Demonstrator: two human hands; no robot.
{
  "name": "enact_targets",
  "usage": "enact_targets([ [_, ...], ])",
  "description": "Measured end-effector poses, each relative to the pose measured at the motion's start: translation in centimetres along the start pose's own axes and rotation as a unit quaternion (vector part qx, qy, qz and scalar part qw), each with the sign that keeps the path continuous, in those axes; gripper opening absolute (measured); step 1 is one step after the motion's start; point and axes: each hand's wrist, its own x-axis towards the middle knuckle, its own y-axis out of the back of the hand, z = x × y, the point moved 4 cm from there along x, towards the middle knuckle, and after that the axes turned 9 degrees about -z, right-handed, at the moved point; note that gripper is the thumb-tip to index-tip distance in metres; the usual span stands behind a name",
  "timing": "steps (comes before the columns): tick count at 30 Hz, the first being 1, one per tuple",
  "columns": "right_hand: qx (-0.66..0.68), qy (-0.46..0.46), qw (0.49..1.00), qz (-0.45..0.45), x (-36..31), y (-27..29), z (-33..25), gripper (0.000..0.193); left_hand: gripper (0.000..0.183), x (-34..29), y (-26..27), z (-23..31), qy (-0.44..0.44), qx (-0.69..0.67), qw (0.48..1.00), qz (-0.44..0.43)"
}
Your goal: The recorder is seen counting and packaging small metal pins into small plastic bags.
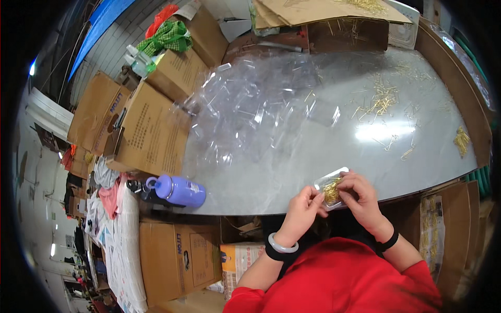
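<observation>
**Hands at a small clear plastic box filled with gold wire pieces**

At the table's near edge, the left hand (303, 209) curls, thumb and fingertips nearly together, gripping the left side of the clear plastic box (323, 181). The right hand (361, 197) has its fingers bent over the right side, thumb slightly apart; whether they pinch anything I cannot tell. Thin, shiny gold wire pieces (331, 194) lie tangled inside. Leftward stands a smooth purple bottle (182, 191). Farther across the glossy grey table (250, 185) are glassy, rectangular clear containers (245, 107) heaped loosely, and a scattered gold wire cluster (383, 100). Beyond sits a brown cardboard box (348, 36).
</observation>
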Motion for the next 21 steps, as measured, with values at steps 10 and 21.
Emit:
enact_targets([
  [10,-0.06,0.008,0.996,-0.07,0.6,0.6,-0.7,0.047,0.054,2.0,-0.9,0.3,-0.296,0.544,0.783,0.063],
  [21,-0.333,-0.041,0.931,-0.144,-1.7,0.6,-1.9,0.078,0.056,1.8,-1.5,-0.7,-0.307,0.525,0.788,0.096],
])
